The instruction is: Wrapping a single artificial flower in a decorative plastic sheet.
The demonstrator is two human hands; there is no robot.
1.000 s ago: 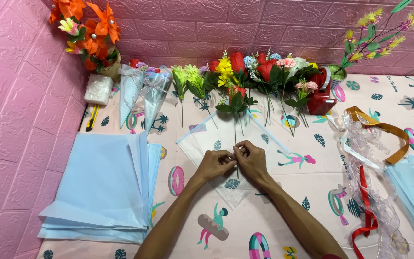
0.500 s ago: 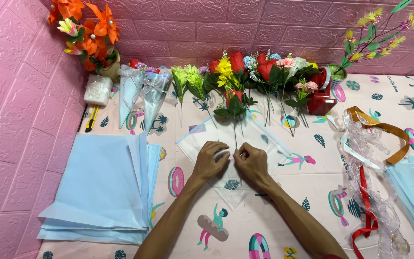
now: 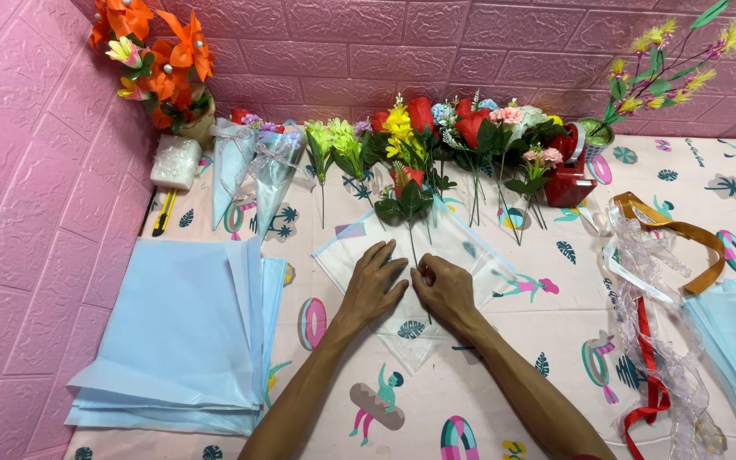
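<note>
Head camera looks down with us on the table in its patterned pink cloth. We've got the stack of pale blue sheets at the left edge, within easy reach. At the middle lies the clear wrapping sheet, spread flat. Our left hand presses it down, fingers spread wide. Our right hand curls narrow, pinching the flower stem so it seems centred on the sheet.
</note>
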